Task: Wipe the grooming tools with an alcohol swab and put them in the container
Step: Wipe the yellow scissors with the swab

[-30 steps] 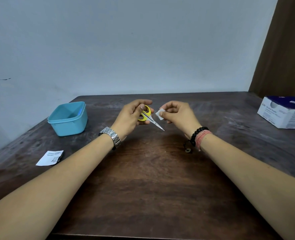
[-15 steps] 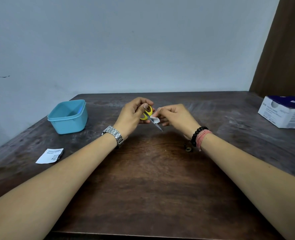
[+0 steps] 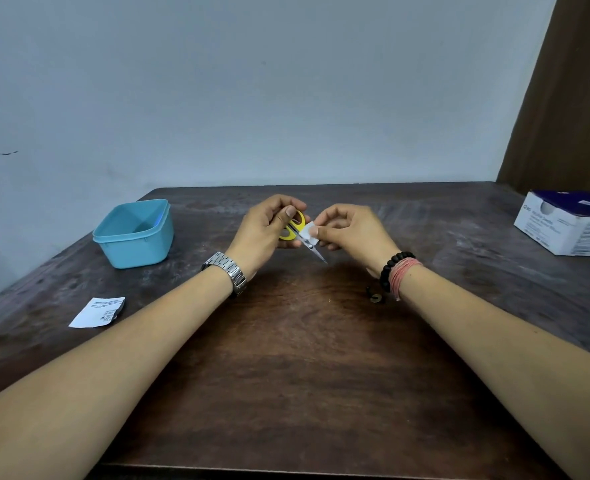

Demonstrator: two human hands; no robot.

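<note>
Dark wood, scuffed and stained, makes up the table that fills the lower half of the view, with a pale wall behind it and a brown curtain hanging at 2 o'clock.

Both forearms reach in from the bottom corners and meet above the table's far middle. At 3 o'clock, near the table's right edge, sits a white and navy cardboard box; its print is too small to read. At 9 o'clock, near the far left corner, stands a light blue plastic container, open-topped, with nothing visible inside it. Nearer the person, at 8 o'clock, a torn white sachet wrapper lies flat on the wood, well apart from the container.

The left hand has a steel watch at the wrist. Its fingers and thumb are curled around the yellow handles of a small pair of scissors, held above the table between the two hands, blades together and pointing down toward 5 o'clock.

The right hand wears a black bead bracelet beside a band of pink thread. Its thumb and fingertips pinch a white alcohol swab folded over the scissors at the pivot, so the swab touches the blades while the bare steel tip shows below it.
</note>
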